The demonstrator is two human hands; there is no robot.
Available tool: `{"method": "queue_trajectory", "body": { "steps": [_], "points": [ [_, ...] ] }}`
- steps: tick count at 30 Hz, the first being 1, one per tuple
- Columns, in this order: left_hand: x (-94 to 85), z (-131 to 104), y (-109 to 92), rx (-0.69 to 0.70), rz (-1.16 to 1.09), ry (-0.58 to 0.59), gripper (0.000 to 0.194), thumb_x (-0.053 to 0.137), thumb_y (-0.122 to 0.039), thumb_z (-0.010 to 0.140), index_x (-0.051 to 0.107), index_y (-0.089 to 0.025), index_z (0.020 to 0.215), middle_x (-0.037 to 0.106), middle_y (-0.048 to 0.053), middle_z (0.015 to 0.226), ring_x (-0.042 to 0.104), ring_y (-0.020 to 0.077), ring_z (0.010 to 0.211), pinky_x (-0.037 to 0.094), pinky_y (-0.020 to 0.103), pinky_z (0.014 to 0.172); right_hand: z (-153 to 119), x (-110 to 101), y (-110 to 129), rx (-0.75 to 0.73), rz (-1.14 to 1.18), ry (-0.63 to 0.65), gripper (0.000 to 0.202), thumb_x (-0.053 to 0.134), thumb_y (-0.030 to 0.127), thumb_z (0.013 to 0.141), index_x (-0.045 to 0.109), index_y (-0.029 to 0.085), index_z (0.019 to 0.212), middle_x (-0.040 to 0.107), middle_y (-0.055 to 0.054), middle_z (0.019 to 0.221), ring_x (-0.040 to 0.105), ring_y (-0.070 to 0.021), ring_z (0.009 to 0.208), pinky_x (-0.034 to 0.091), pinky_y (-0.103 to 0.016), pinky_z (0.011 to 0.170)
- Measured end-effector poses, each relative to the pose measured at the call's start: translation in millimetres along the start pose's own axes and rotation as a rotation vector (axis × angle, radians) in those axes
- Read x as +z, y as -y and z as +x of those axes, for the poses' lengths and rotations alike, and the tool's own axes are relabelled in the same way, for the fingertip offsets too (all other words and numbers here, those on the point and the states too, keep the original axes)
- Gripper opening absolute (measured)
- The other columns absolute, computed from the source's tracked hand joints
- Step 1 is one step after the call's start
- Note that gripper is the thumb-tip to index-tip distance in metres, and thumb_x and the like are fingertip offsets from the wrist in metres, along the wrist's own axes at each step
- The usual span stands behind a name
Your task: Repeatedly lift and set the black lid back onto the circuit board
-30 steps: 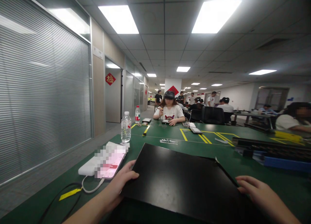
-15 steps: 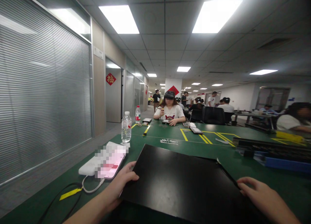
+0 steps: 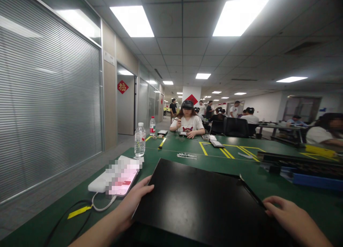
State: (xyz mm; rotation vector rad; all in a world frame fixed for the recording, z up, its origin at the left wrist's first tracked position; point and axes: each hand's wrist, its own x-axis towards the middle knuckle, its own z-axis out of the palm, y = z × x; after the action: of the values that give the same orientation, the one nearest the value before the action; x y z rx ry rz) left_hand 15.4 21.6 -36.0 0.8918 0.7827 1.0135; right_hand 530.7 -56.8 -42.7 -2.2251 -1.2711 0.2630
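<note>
A flat black panel (image 3: 195, 200) with a smooth, shiny face lies in front of me, over the green table (image 3: 158, 175). My left hand (image 3: 138, 198) grips its left edge, with the thumb on top and the other fingers partly hidden beneath or behind it. At the panel's right side, my right hand (image 3: 281, 209) pinches a thin dark edge between thumb and fingers. A narrow raised strip runs along that right side. The panel's near edge falls into dark shadow, so what is under it is hidden.
Left of the panel are a phone (image 3: 124, 182), a white device (image 3: 99, 181) with a cable, and a water bottle (image 3: 139, 141). Black and blue rails (image 3: 316, 181) lie at the right. Across the table sits a person (image 3: 189, 124) with small devices nearby.
My hands and the panel stay almost where they were. The view has shifted very slightly. In the background, another standing person has come into sight behind the seated one.
</note>
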Motion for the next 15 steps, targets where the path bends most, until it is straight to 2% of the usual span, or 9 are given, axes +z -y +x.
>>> {"method": "queue_trajectory", "body": {
  "steps": [7,15],
  "points": [
    [6.0,-4.3,-4.0,-0.018,0.033,-0.011,0.083,0.072,-0.021,0.078,0.051,-0.018,0.158,0.089,0.007,0.112,0.084,0.0301,0.093,0.060,0.035,0.075,-1.7,-1.1,1.1,0.020,0.030,0.034,0.046,0.049,0.061,0.065,0.081,0.030,0.080,0.085,-0.010,0.084,0.078,-0.0396,0.087,0.057,-0.048,0.077],
    [12.1,-8.0,-4.7,0.008,0.045,-0.011,0.073,0.063,-0.016,0.075,0.061,-0.019,0.147,0.089,0.004,0.104,0.084,0.0273,0.087,0.059,0.033,0.070,-4.1,-1.3,4.1,0.039,0.042,0.037,0.047,0.049,0.062,0.063,0.079,0.030,0.081,0.085,-0.011,0.084,0.077,-0.0405,0.086,0.055,-0.048,0.074]
  ]
}}
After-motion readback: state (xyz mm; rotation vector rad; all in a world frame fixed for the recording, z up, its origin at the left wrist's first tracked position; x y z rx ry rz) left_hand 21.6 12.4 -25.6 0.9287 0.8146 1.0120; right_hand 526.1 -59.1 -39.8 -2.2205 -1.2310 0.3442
